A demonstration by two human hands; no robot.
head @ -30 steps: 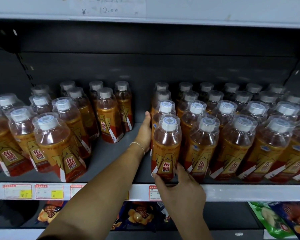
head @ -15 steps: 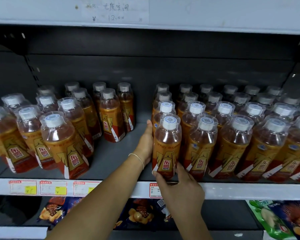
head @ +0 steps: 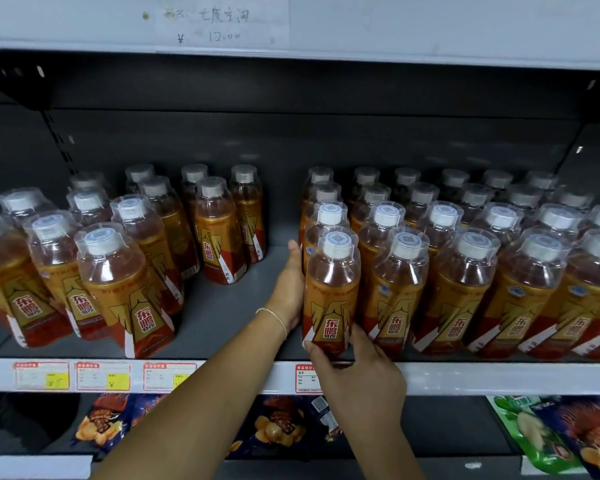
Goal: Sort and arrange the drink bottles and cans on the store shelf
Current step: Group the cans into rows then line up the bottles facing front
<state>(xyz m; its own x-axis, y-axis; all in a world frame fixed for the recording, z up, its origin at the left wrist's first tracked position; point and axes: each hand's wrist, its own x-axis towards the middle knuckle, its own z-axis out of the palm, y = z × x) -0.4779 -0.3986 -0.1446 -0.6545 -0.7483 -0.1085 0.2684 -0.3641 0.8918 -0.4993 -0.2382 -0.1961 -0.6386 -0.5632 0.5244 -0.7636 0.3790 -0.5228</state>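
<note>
The front bottle (head: 329, 292) stands upright at the near edge of the shelf (head: 222, 313), heading the leftmost column of the right block of bottles (head: 465, 271), with a bare gap between it and the looser left cluster (head: 125, 289). The right hand (head: 357, 368) grips this bottle low down, thumb on its near left foot and fingers curled round the right side, wedged between it and its neighbour. The left hand (head: 288, 285) lies flat, fingers straight, pressed against the left flank of the column and reaching toward the bottle behind. The bottle looks full, so it is likely fairly heavy for its size, with stiff plastic walls. The glossy label and the loose clear film over the cap look slippery and would make a poor hold. The waist or the base seems the safest place to take it. Being tall and narrow, it could tip if pushed high, so low pressure suits sliding it. Price tags (head: 101, 375) line the shelf rail, and snack bags (head: 278, 424) hang below.
</note>
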